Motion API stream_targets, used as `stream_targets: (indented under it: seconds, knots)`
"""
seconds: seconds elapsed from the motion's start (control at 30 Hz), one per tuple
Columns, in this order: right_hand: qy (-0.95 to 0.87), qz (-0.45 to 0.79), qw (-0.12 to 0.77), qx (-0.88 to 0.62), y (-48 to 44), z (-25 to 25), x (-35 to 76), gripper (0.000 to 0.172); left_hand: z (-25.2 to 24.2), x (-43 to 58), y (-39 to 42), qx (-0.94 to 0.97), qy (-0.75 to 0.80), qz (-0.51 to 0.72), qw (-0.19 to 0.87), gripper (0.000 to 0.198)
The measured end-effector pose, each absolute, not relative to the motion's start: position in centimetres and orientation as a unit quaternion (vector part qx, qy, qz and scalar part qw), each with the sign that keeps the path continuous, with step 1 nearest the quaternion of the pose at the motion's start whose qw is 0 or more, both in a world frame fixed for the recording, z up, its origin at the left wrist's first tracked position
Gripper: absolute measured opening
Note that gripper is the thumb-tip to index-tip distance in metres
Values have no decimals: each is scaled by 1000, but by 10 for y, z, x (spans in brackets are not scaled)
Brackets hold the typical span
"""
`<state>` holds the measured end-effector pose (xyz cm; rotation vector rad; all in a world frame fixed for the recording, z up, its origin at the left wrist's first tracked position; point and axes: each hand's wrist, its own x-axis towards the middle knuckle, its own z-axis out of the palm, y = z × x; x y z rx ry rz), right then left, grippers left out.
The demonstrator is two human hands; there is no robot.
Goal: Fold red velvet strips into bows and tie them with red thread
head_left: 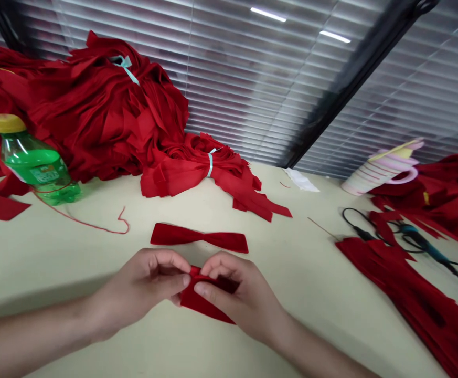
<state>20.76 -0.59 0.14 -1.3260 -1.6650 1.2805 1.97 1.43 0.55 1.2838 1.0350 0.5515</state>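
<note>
Cream tabletop [95,336] fills the lower view, window blinds [252,79] behind. Big heap of red felt pieces [95,105] at back left, one bundle [197,168] in front of it cinched with a pale tie. More red felt strips [417,299] run off the right edge, with a dark cabled tool [421,242] lying on them; what kind of tool is hard to tell. Green plastic bottle [35,163] with yellow cap stands far left, a loose red thread [91,223] trailing just beside it. Striped pink-and-cream cup-like object [382,168] lies tipped at back right. A finished red felt bow [199,239] lies flat just beyond the hands.

Left hand [146,289] and right hand [236,294] meet at centre, both pinching one small red felt piece [203,304] held just above the tabletop, fingertips closed on its upper edge.

The piece looks light, soft and floppy, not slippery and not fragile; it likely creases easily, so best taken at the middle fold between thumb and forefinger.

The fold itself is hidden under the fingers, and much of the piece sits behind the right hand. Both forearms are cut off at the bottom of the view.
</note>
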Motion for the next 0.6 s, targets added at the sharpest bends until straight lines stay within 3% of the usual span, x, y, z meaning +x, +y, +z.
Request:
stream_targets:
  seconds: [0.6]
  knots:
    - [-652,477,331,-487,-8,-5,209,12,-2,21,11,612,425,236,623,22]
